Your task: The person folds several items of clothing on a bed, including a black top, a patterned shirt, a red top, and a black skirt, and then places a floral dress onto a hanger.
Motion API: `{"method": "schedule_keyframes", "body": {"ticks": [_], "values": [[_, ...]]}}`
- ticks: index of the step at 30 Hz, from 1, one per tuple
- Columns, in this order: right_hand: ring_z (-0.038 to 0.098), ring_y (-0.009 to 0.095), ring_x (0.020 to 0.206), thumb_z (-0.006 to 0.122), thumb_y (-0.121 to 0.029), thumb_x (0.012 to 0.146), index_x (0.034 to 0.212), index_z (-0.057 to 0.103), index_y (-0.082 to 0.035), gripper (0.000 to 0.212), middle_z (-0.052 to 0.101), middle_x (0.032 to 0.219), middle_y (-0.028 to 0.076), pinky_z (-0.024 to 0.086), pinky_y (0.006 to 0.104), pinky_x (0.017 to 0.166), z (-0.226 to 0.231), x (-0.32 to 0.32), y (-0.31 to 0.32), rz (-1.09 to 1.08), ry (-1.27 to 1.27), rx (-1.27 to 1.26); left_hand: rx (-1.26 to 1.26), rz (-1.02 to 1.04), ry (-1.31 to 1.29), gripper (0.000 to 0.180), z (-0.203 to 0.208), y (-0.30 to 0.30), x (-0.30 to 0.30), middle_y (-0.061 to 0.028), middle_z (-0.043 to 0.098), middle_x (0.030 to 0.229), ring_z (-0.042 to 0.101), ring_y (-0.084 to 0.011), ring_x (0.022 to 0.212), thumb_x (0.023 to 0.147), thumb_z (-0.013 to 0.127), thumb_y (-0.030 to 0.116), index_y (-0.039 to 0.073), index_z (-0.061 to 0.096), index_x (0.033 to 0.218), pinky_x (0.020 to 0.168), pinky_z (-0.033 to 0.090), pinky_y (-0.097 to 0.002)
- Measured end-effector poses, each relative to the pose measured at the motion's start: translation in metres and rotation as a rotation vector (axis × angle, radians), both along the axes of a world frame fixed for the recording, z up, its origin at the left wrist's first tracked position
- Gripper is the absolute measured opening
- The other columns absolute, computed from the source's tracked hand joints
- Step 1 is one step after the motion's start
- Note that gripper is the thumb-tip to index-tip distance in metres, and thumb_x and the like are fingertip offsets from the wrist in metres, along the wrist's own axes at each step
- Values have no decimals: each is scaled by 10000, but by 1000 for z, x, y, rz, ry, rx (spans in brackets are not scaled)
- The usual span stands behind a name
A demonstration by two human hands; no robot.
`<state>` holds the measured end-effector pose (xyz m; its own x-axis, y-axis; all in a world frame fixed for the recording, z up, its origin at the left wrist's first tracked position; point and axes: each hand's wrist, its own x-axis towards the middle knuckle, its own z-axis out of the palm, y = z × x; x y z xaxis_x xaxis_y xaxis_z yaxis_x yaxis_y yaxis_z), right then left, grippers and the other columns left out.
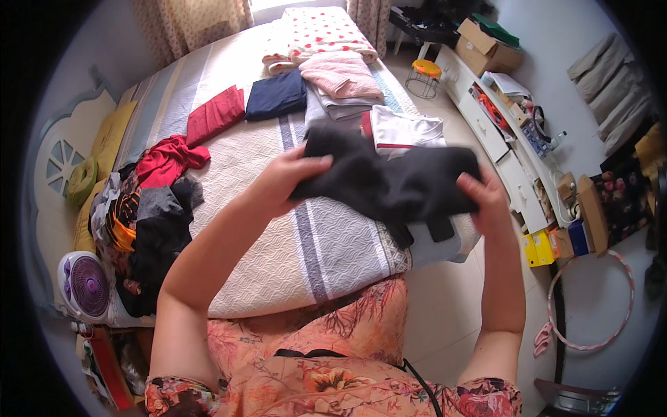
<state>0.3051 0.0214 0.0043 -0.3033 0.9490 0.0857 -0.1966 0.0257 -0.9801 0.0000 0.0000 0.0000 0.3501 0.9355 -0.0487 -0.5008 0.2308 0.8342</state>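
With the fingers of our left hand (pixel 283 175) and right hand (pixel 489 199) grasping opposite ends of the black garment (pixel 417 184) above the near right corner of the bed (pixel 260 271), we did best to hold both grips level and draw the sagging middle smooth.

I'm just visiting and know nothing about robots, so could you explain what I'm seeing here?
There is no robot here, only a person's bare hands. The single picture comes from a wide fisheye camera worn on the head, looking down; its lens bends straight edges. The left hand and right hand hold a black cloth, slightly blurred, between them. Below is a bed with a striped, quilted cover. On it lie a loose clothes heap at left, and, farther off, folded red cloth, folded navy cloth and folded pink cloth.
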Motion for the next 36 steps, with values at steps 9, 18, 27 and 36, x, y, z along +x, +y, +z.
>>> {"method": "schedule_keyframes", "body": {"ticks": [9, 18, 27, 36], "values": [[556, 188, 786, 528, -196, 799, 1117, 429, -36, 370, 533, 971, 84, 500, 307, 578, -89, 75, 121, -322, 91, -296, -196, -59, 145, 355, -95, 101, 42, -45, 552, 982, 587, -132, 771, 814, 526, 181, 100, 419, 1142, 606, 491, -239], [574, 184, 660, 460, -148, 789, 1069, 448, -63, 292, 566, 841, 80, 491, 315, 528, -256, 95, 57, -555, -177, -630, -762, -64, 414, 397, -243, -73, -54, -111, 557, 967, 587, -175, 786, 820, 498, 122, 8, 375, 1180, 641, 507, -269], [521, 90, 560, 507, -100, 801, 989, 483, -25, 204, 552, 736, 55, 402, 191, 447, -255, -105, -5, 204, -368, -340, -960, 269, 252, 233, -300, -227, -114, -49, 570, 835, 568, -120, 719, 828, 502, 184, 71, 463, 1028, 583, 481, -261], [544, 314, 851, 760, -302, 533, 935, 502, 0, 566, 571, 895, 170, 433, 361, 721, -271, -235, -68, 688, -1416, 271, -396, 927, 871, 364, -243, -196, -284, -63, 534, 791, 517, -144, 673, 659, 607, 122, 20, 474, 982, 602, 446, -266]]}}
